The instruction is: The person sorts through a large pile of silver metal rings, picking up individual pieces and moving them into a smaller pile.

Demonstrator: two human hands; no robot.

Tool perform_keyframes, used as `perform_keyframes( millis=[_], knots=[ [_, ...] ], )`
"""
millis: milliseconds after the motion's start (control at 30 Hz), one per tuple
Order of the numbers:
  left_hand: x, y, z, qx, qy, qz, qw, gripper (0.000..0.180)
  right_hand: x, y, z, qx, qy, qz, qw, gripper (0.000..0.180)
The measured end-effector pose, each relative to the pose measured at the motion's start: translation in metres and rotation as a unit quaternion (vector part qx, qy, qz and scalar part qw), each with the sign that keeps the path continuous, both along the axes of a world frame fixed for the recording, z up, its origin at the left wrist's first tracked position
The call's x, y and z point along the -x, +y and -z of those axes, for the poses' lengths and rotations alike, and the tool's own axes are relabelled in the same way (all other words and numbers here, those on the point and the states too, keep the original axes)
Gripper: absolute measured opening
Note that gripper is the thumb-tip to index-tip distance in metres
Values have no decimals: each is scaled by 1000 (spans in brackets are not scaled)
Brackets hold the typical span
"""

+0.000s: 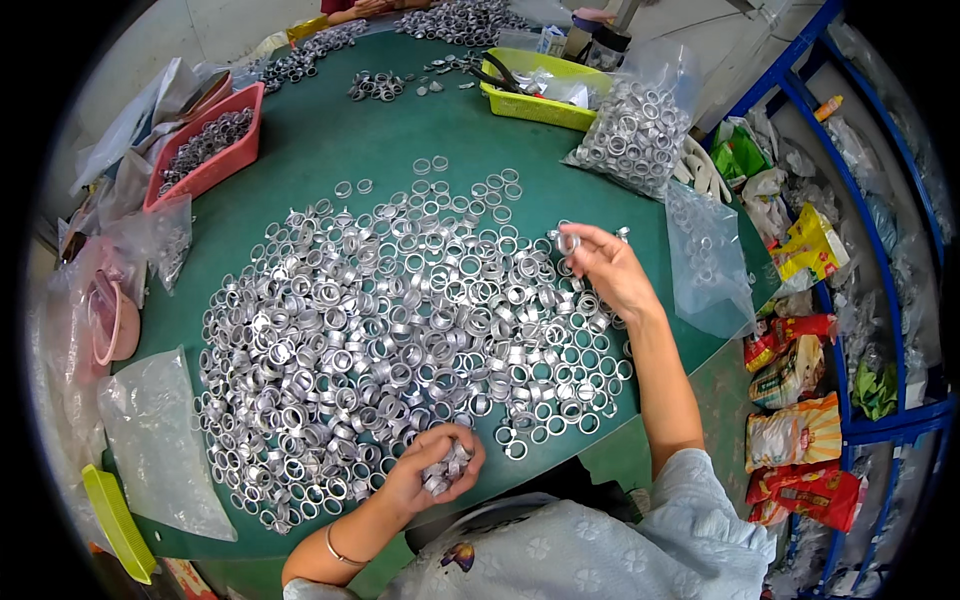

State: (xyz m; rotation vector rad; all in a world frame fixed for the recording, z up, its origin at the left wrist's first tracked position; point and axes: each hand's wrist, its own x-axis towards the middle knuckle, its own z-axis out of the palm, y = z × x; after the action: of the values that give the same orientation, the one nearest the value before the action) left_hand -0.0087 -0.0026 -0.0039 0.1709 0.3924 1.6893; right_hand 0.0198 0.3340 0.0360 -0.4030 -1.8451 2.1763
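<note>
A broad heap of silvery metal rings (340, 340) covers the middle of the green table (330, 110). At the heap's near edge, my left hand (432, 468) is curled around several metal rings, which show between its fingers and thumb. My right hand (610, 265) is over the heap's right edge, thumb and fingers pinching a metal ring (568, 243). Some rings lie right beside and below those fingers. To the left, the heap is piled thick; on the right, the rings spread out thinner, many lying flat.
A clear bag full of rings (640, 125) stands at the far right, near a yellow-green basket (540, 100) holding pliers. A pink basket (215, 140) of small metal parts is at the far left. Flat plastic bags (165, 440) lie at the left; blue shelving (850, 200) stands right.
</note>
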Motion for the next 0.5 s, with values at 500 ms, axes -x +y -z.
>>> perform_keyframes(
  millis=[500],
  knots=[
    [1, 1, -2, 8, -10, -3, 1000, 27, -4, -14, -6, -53, 58, -115, 990, 30]
  ],
)
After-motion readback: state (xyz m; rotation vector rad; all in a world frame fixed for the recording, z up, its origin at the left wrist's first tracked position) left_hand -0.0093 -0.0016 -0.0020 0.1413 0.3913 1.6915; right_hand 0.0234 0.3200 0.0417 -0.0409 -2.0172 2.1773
